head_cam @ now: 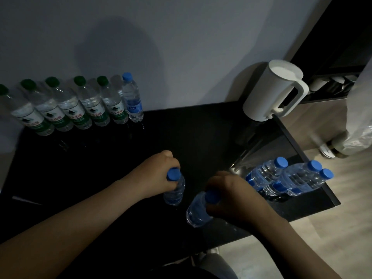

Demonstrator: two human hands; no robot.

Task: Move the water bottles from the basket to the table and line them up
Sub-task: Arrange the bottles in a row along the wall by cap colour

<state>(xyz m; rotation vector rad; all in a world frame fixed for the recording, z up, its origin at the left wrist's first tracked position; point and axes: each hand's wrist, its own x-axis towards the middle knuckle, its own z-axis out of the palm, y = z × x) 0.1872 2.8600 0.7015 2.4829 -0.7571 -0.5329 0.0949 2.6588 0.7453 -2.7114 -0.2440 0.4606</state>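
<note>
My left hand (159,174) grips the neck of a blue-capped water bottle (175,190) over the middle of the black table (201,133). My right hand (231,194) holds a second blue-capped bottle (198,212) by its neck, just right of the first. Along the wall at the back left stands a row of several green-capped bottles (68,105), ending with one blue-capped bottle (132,99). Three more blue-capped bottles (285,178) stand together at the table's right edge. No basket is in view.
A white electric kettle (273,89) stands at the table's back right corner. Beyond the right edge are a wooden floor (322,228), a plastic bag (360,121) and a dark cabinet (342,47).
</note>
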